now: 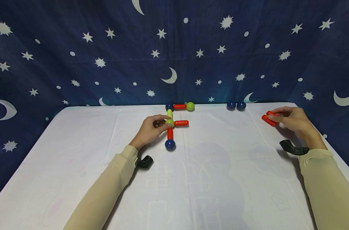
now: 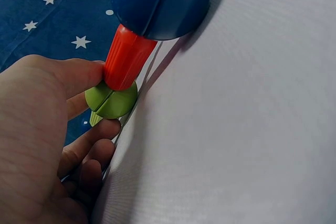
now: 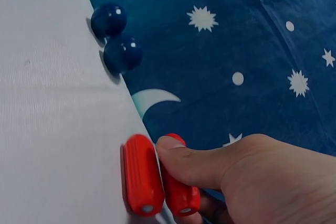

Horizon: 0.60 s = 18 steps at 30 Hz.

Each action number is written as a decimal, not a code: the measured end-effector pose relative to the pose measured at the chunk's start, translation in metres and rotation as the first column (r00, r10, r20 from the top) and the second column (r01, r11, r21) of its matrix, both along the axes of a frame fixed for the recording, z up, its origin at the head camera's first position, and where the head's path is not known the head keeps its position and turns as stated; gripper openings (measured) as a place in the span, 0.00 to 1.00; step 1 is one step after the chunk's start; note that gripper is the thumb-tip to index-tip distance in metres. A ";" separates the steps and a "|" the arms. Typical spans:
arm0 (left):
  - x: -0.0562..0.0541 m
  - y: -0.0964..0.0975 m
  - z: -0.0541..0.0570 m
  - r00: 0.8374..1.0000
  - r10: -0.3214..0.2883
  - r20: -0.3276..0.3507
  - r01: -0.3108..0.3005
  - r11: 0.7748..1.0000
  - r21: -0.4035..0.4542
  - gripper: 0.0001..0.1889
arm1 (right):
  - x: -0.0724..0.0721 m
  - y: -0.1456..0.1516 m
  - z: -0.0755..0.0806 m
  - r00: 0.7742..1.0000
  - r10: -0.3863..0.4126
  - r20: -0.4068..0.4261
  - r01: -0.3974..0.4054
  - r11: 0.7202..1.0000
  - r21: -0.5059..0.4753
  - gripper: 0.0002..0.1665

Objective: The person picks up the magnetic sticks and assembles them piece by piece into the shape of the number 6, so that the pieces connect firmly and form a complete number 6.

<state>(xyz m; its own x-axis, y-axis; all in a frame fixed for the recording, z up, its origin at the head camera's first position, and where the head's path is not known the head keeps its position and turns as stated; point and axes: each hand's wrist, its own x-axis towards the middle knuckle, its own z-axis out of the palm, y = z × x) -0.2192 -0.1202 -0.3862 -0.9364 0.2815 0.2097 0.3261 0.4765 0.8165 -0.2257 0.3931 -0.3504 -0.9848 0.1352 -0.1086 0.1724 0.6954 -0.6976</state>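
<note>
Pinching 1 green ball (image 1: pixel 170 122) and 1 red rod (image 3: pixel 181 195) are 2 hands (image 1: pixel 150 128) (image 1: pixel 296 122).

Backdrop: dark blue cloth (image 1: pixel 177 48) fills the upper part of the head view, lightly creased. Pale print on it: large crescent (image 1: pixel 11 111) at the left edge, upturned crescent (image 1: pixel 345 101) at the right edge, smaller crescent (image 1: pixel 173 77) near upper centre. Jagged starburst (image 1: pixel 2 28) at upper left; stars and oval dots scattered between.

White table cover (image 1: pixel 214 179) spans the lower frame; faint characters (image 1: pixel 155 180) at lower centre, pale flower outline (image 1: pixel 280 200) at lower right.

Left wrist view: cloth upper left, cover right. Right wrist view: cover left, cloth right.
</note>
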 end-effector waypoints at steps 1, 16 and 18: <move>0.000 0.000 0.000 1.000 0.000 0.000 0.000 1.000 0.000 0.15 | 0.000 -0.001 0.000 1.000 -0.003 -0.011 0.003 1.000 -0.003 0.34; 0.000 0.000 0.001 1.000 0.005 0.000 -0.005 1.000 -0.001 0.15 | 0.000 -0.035 0.011 0.996 0.032 -0.087 -0.036 0.998 -0.043 0.38; 0.000 0.000 0.000 1.000 0.004 0.002 -0.004 1.000 0.000 0.15 | -0.001 -0.041 0.012 0.994 0.047 -0.103 -0.051 0.998 -0.030 0.36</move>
<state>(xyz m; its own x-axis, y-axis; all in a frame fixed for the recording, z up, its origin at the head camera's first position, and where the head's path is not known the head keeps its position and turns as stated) -0.2189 -0.1199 -0.3858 -0.9378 0.2777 0.2082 0.3229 0.4780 0.8169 -0.2265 0.3523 -0.3380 -0.9964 0.0847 -0.0105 0.0653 0.6779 -0.7323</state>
